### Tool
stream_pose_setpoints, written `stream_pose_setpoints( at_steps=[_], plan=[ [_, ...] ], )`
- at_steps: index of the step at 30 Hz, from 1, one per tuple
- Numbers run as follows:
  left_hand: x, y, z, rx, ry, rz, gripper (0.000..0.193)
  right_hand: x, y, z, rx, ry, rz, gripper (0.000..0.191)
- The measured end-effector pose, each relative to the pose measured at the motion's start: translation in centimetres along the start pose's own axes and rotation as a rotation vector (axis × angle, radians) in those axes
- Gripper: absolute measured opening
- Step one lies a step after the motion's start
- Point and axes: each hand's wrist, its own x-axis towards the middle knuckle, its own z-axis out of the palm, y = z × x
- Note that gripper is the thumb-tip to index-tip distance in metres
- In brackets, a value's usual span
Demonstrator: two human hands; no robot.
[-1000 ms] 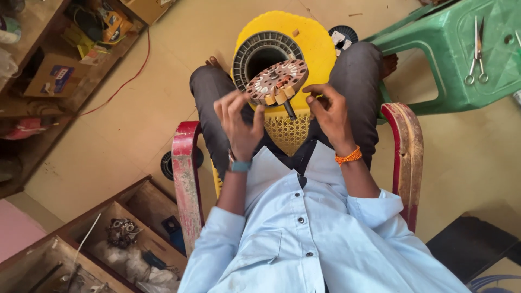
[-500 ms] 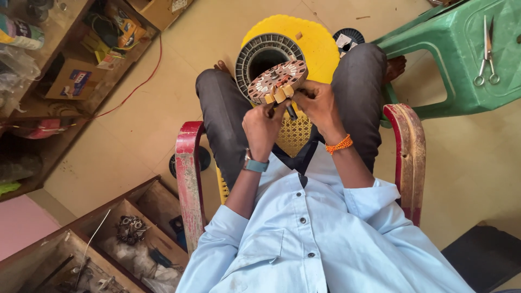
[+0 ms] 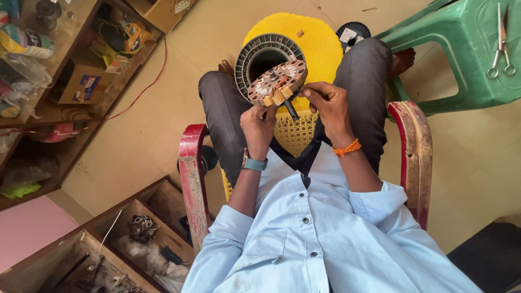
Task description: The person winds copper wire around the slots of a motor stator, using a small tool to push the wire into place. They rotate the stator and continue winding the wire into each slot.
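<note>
You hold the stator (image 3: 277, 81), a round wound motor core with copper coils and pale insulation tabs, up over your knees, above the yellow stool (image 3: 320, 43). Since a second ago it has tipped: its face was turned nearly flat toward you, and now it leans edge-on to your left, lifted a little higher. Your left hand (image 3: 259, 122) has slid from covering the near rim to pinching it from below, fingers closed on the tabs. Your right hand (image 3: 328, 103) has come in from the side and now clamps the right rim, thumb and fingers closed on it, with a dark rod-like tool (image 3: 290, 108) sticking down from under the core. I judge this as a turn of the piece to bring another slot or coil round to the fingers; the winding work looks unfinished.

Hard to make out: whether the dark tool is gripped by your right fingers or only wedged in the core. The coil ends and any loose wire are too small to tell. The grey ring (image 3: 266, 54) behind the stator is half covered by it. The scissors (image 3: 500, 43) lie well apart on the green stool (image 3: 461, 70), cut off by the frame's edge. The box compartments (image 3: 144, 233) at your lower left hold a tangle of parts I cannot identify.
</note>
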Motion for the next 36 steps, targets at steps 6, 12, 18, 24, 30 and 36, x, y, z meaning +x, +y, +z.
stream_pose_setpoints(
  at_steps=[6, 12, 18, 24, 30, 36],
  plan=[
    [-0.1, -0.3, 0.3, -0.046, 0.020, -0.007, 0.026, 0.1, 0.7, 1.3, 0.222, 0.001, 0.134, 0.018],
    [-0.5, 0.4, 0.9, -0.209, 0.119, -0.147, 0.023, 0.5, 0.8, 1.1, 0.227, -0.007, 0.094, 0.014],
    [-2.9, 2.9, -3.8, -0.151, 0.099, 0.213, 0.012, 0.1, 1.5, 0.3, 0.164, -0.064, 0.047, 0.015],
    [2.1, 3.1, -7.2, 0.032, -0.203, 0.511, 0.069, -1.2, 0.4, 0.0, -0.033, -0.044, -0.001, 0.023],
    [7.1, 1.0, -5.3, -0.127, -0.519, 0.504, 0.072, -2.8, -0.2, 0.9, 0.068, -0.008, 0.044, 0.031],
    [6.0, -0.2, -4.0, -0.205, -0.477, 0.444, 0.070, -2.4, 1.1, -1.3, 0.688, 0.050, 0.403, 0.016]
  ],
)
